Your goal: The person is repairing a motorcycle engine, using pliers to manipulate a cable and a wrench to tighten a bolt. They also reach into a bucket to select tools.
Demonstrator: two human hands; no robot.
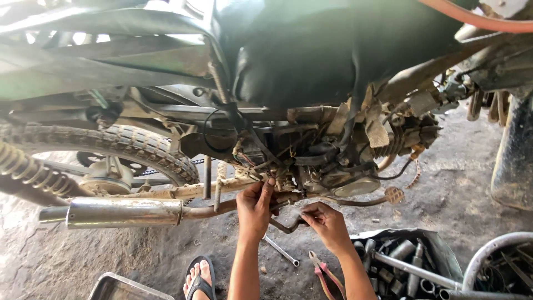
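A dirty motorcycle (pixel 311 66) stands over me, its engine (pixel 333 161) and tangled wires exposed. My left hand (pixel 254 208) reaches up to the engine's underside, fingertips pinched on a small part near the wiring. My right hand (pixel 327 222) sits just below and to the right, fingers curled around a small metal piece by the bent foot lever (pixel 286 225). What each hand pinches is too small to name.
A chrome exhaust pipe (pixel 125 212) runs left, below the knobby rear tyre (pixel 127 145). A spanner (pixel 280 250) and red-handled pliers (pixel 322 273) lie on the dirt floor. A bag of sockets (pixel 402 264) and a bucket (pixel 497 261) stand at right, a metal tray (pixel 119 288) at left. My sandalled foot (pixel 200 278) is below.
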